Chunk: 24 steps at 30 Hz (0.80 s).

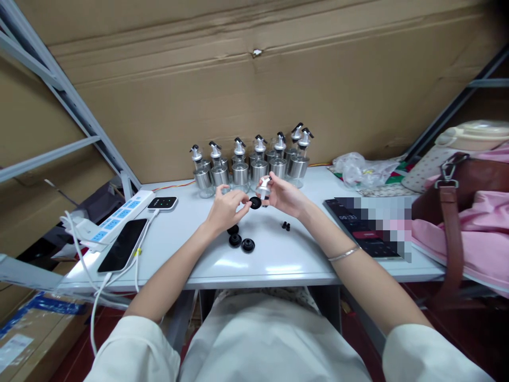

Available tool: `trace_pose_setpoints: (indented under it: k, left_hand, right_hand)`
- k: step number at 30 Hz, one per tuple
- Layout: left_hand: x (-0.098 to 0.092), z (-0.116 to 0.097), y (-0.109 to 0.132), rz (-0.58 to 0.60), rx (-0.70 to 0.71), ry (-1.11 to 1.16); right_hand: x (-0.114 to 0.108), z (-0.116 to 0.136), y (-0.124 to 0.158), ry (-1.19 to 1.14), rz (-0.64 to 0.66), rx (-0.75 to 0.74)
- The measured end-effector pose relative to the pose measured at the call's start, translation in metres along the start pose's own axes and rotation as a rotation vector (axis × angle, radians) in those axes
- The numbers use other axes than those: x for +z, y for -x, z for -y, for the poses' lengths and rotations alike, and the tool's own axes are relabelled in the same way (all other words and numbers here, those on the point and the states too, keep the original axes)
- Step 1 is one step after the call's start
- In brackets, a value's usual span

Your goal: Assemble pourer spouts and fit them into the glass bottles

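Observation:
My left hand (226,208) pinches a small black round cap (255,202) between thumb and fingers above the white table (278,260). My right hand (283,194) is closed around a small steel and glass dispenser bottle (263,187), held tilted right beside the cap. Three more black caps (240,240) lie on the table just below my left hand. A tiny black part (286,226) lies under my right wrist. A row of several finished bottles with black and white pour spouts (250,162) stands behind my hands against the cardboard wall.
At the left lie a white power strip (115,218), a black phone (123,245) on a cable and a small white device (163,202). A dark tablet (360,229), crumpled plastic bag (360,168), brown bag strap (451,223) and pink cloth (477,233) fill the right. Metal shelf frame (59,90) at left.

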State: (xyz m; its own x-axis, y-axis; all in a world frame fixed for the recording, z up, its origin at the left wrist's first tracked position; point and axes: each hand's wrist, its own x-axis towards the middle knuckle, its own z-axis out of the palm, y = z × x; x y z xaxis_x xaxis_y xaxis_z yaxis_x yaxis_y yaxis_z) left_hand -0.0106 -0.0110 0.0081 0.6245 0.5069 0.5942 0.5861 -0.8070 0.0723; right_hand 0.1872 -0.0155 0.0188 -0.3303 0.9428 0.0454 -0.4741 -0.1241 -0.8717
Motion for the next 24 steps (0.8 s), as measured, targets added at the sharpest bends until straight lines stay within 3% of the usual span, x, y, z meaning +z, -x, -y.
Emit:
trace_pose_setpoints:
  k: [13,24]
  left_hand:
    - [0.0039,0.0047,0.0009,0.066,0.03,-0.018]
    - [0.0054,0.0066,0.0014,0.109,-0.088,-0.023]
  right_hand:
    - [-0.0011,-0.0023,0.0,0.097,-0.004,-0.04]
    - [-0.001,-0.0021,0.0006,0.076,-0.003,-0.075]
